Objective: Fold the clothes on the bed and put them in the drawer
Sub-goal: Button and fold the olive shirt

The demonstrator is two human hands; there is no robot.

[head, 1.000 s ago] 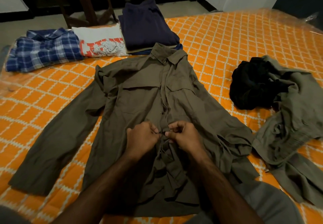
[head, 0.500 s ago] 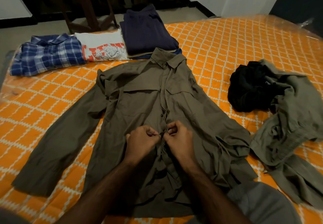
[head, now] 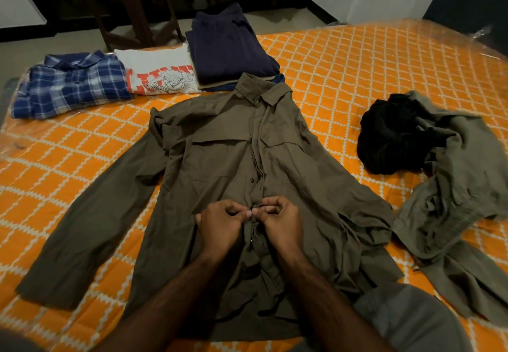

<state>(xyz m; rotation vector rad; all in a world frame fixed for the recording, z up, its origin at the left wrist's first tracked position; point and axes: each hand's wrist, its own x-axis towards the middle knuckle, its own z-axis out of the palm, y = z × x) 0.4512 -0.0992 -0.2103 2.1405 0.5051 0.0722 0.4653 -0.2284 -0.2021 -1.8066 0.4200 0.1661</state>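
An olive long-sleeved shirt (head: 220, 164) lies face up on the orange checked bed (head: 343, 63), collar away from me, its left sleeve spread out flat. My left hand (head: 220, 224) and my right hand (head: 280, 221) meet at the button placket near the shirt's middle, each pinching an edge of the front. A crumpled black garment (head: 395, 134) and a crumpled grey-green garment (head: 461, 186) lie at the right. No drawer is in view.
Along the bed's far edge lie a folded blue plaid shirt (head: 68, 85), a folded white printed T-shirt (head: 162, 71) and a folded navy garment (head: 228, 46). A dark chair (head: 132, 5) stands on the floor beyond the bed.
Both hands stay pinched on the placket with only small finger shifts. The view has tilted down a little, so the bed sits lower in the frame.
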